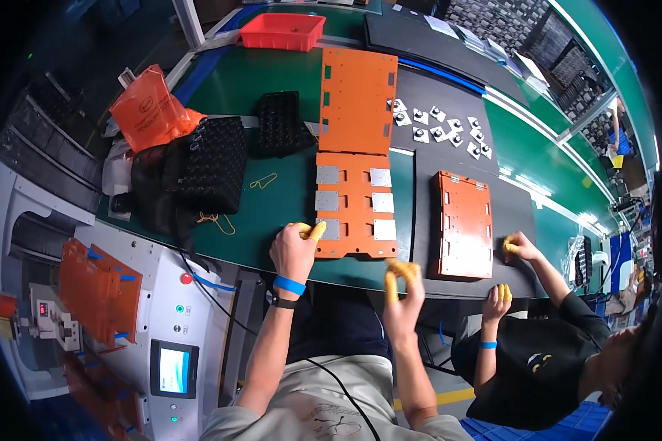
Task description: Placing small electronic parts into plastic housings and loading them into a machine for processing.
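Observation:
Before me on the bench lies an orange panel (pixel 357 209), with silver metal plates (pixel 326 201) set in two columns along its sides. My left hand (pixel 294 250), in yellow finger cots, is at the panel's near left corner. Its fingers are bent together, one tip against the lowest left plate; what they grip, if anything, is hidden. Just off the near right corner is my right hand (pixel 403 294), slightly blurred, with thumb and fingers curled into a pinch. Anything between those fingertips is too small to make out. A second orange panel (pixel 359 99) adjoins the far end.
Several small white pieces with black knobs (pixel 438 132) lie on the dark mat. Right of me, a co-worker's hands (pixel 520 248) are beside another orange panel (pixel 465 224). Black trays (pixel 213 165), an orange bag (pixel 151 106) and a red bin (pixel 283 33) stand left and back.

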The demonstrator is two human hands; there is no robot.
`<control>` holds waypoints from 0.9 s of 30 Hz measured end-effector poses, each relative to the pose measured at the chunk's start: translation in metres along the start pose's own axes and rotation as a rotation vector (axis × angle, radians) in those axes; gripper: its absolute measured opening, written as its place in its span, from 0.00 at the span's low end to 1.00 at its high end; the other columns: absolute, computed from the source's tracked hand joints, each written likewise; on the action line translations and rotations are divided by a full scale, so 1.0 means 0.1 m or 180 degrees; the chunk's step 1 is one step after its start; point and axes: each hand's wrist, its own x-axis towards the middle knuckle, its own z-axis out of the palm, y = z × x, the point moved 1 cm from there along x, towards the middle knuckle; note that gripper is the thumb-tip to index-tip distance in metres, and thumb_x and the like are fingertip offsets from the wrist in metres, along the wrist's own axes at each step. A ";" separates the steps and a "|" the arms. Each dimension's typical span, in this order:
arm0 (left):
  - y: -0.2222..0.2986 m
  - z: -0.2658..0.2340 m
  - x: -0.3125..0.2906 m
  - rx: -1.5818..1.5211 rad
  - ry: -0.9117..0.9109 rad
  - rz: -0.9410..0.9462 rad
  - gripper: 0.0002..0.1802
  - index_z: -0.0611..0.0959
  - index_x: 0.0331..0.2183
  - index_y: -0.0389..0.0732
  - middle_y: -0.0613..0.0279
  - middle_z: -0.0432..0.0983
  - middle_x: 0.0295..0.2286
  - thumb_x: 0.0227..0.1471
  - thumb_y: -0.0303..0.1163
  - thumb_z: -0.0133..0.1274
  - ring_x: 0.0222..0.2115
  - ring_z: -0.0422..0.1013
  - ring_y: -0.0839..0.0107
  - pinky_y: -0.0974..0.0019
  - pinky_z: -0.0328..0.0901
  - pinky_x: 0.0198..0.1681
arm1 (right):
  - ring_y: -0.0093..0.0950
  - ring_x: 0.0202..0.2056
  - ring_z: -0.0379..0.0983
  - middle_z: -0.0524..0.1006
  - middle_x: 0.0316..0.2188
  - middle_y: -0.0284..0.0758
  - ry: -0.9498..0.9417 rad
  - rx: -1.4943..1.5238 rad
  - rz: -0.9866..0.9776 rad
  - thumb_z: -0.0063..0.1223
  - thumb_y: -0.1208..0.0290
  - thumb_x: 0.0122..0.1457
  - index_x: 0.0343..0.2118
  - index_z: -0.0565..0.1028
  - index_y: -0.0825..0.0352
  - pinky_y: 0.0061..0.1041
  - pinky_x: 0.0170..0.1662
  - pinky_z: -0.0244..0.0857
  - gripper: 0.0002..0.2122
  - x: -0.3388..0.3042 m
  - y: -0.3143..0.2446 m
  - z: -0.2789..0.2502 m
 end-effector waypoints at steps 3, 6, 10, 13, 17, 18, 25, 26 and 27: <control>-0.08 -0.02 -0.05 -0.0051 0.0122 0.0045 0.20 0.85 0.27 0.38 0.55 0.79 0.27 0.48 0.48 0.64 0.28 0.76 0.52 0.53 0.68 0.30 | 0.30 0.39 0.71 0.74 0.37 0.39 0.0238 -0.0029 -0.0164 0.55 0.81 0.57 0.45 0.75 0.73 0.27 0.46 0.66 0.13 0.41 -0.06 -0.09; -0.13 -0.02 -0.18 -0.0170 0.0346 0.0154 0.20 0.84 0.30 0.37 0.55 0.79 0.29 0.46 0.46 0.67 0.30 0.75 0.53 0.54 0.68 0.32 | 0.25 0.47 0.73 0.76 0.45 0.38 0.0126 0.1343 0.0250 0.57 0.70 0.62 0.56 0.70 0.70 0.24 0.50 0.66 0.20 1.18 -0.07 0.01; -0.17 -0.05 -0.32 -0.0227 0.0192 0.0753 0.34 0.82 0.34 0.28 0.47 0.76 0.35 0.36 0.50 0.72 0.37 0.73 0.49 0.53 0.68 0.41 | 0.37 0.52 0.73 0.72 0.53 0.52 0.0013 0.0362 0.0350 0.61 0.59 0.59 0.61 0.60 0.77 0.29 0.56 0.64 0.34 2.57 0.03 0.59; 0.00 0.06 -0.44 -0.0165 -0.0012 0.1149 0.37 0.81 0.36 0.27 0.49 0.73 0.38 0.32 0.47 0.75 0.41 0.70 0.50 0.54 0.67 0.45 | 0.35 0.46 0.76 0.75 0.48 0.50 0.0679 -0.0916 0.0208 0.62 0.56 0.57 0.58 0.64 0.78 0.27 0.49 0.68 0.34 3.46 0.62 0.82; -0.15 0.10 -0.38 -0.0012 0.0209 0.1409 0.35 0.81 0.34 0.29 0.53 0.73 0.36 0.26 0.43 0.77 0.38 0.69 0.52 0.54 0.67 0.45 | 0.18 0.30 0.71 0.80 0.29 0.31 -0.0363 0.1415 0.0506 0.66 0.61 0.56 0.39 0.78 0.72 0.21 0.33 0.65 0.17 3.49 0.48 0.91; -0.17 0.12 -0.37 -0.0019 0.0180 0.1453 0.35 0.81 0.33 0.30 0.54 0.73 0.35 0.27 0.44 0.77 0.38 0.69 0.54 0.55 0.66 0.45 | 0.18 0.29 0.71 0.80 0.30 0.31 -0.0209 0.1278 0.0288 0.66 0.63 0.56 0.39 0.78 0.72 0.20 0.32 0.65 0.17 3.34 0.51 0.83; -0.32 0.05 -0.32 -0.0461 0.0215 0.1359 0.32 0.81 0.27 0.33 0.56 0.74 0.30 0.22 0.44 0.78 0.35 0.69 0.54 0.54 0.66 0.41 | 0.39 0.53 0.74 0.81 0.44 0.38 -0.0603 -0.0142 -0.1490 0.59 0.82 0.49 0.42 0.80 0.68 0.34 0.60 0.62 0.15 1.26 0.28 0.18; -0.26 0.04 -0.32 -0.0360 0.0319 0.1506 0.30 0.81 0.26 0.33 0.56 0.75 0.29 0.23 0.43 0.78 0.33 0.69 0.54 0.53 0.66 0.40 | 0.44 0.59 0.67 0.79 0.49 0.39 -0.0644 -0.0101 -0.1349 0.60 0.82 0.48 0.45 0.80 0.66 0.38 0.65 0.55 0.18 1.08 0.38 0.15; -0.22 0.03 -0.32 -0.0439 0.0289 0.1461 0.30 0.81 0.26 0.33 0.55 0.75 0.30 0.23 0.43 0.78 0.34 0.69 0.53 0.53 0.66 0.39 | 0.44 0.62 0.64 0.76 0.53 0.40 -0.0672 -0.0183 -0.1163 0.61 0.81 0.48 0.48 0.79 0.66 0.38 0.65 0.54 0.20 0.93 0.46 0.14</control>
